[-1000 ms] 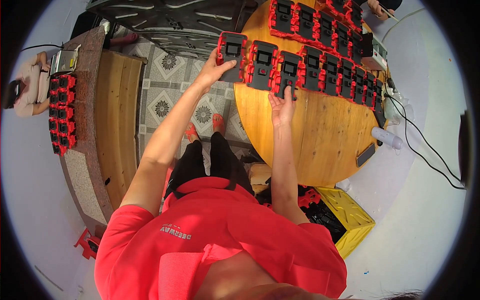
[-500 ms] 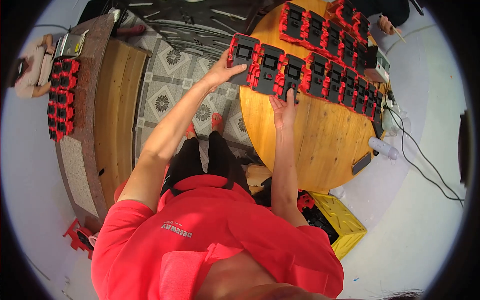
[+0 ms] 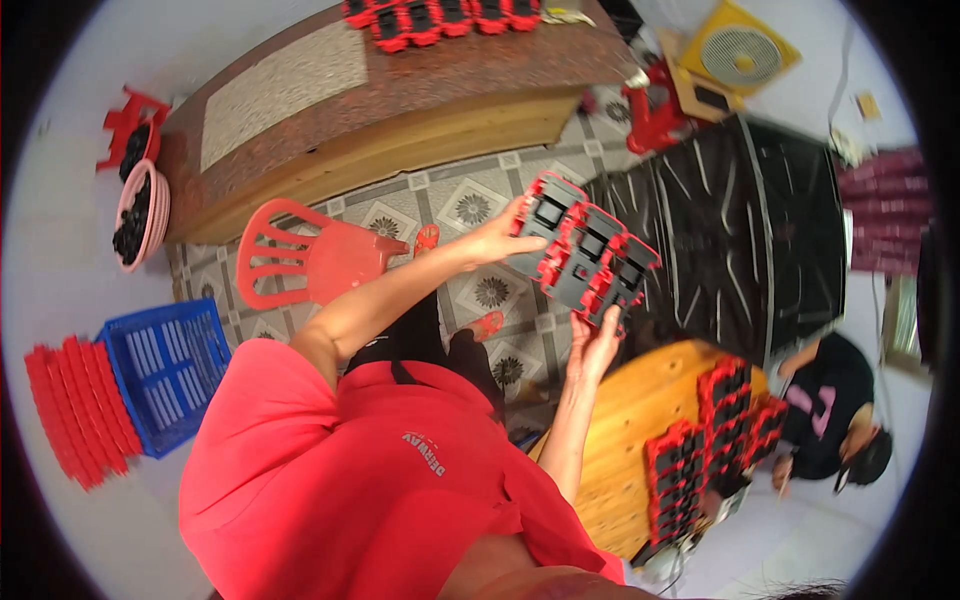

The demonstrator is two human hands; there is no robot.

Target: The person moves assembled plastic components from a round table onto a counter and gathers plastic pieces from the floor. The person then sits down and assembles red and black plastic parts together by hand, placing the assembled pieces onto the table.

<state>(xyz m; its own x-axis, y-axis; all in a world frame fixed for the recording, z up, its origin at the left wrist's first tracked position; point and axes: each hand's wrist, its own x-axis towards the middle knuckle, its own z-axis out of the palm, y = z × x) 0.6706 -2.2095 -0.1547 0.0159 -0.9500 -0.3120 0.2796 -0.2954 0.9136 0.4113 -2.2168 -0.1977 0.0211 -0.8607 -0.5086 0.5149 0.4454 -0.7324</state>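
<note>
My left hand (image 3: 492, 241) and my right hand (image 3: 595, 345) hold a joined row of three red-and-black plastic housings (image 3: 583, 246) between them. Its left end is in my left hand, thumb over the black face. The right hand grips the near right end, thumb on top. The row is tilted in mid-air above the tiled floor, apart from any surface. Similar housings (image 3: 425, 20) stand in rows on the stone-topped counter (image 3: 480, 75) ahead. More housings (image 3: 678, 480) sit on the round wooden table (image 3: 610, 440) at my right.
A red plastic chair (image 3: 335, 262) is left of my legs. Large black panels (image 3: 700, 225) stand beyond the table. Far left are a blue crate (image 3: 170, 375), stacked red parts (image 3: 80, 410) and a pink basin (image 3: 155, 215). Another person (image 3: 830, 405) is beyond the table at right.
I have turned left, away from the round table, carrying the row in both hands. The row has left the table's edge and is over the floor; the counter now lies ahead.
</note>
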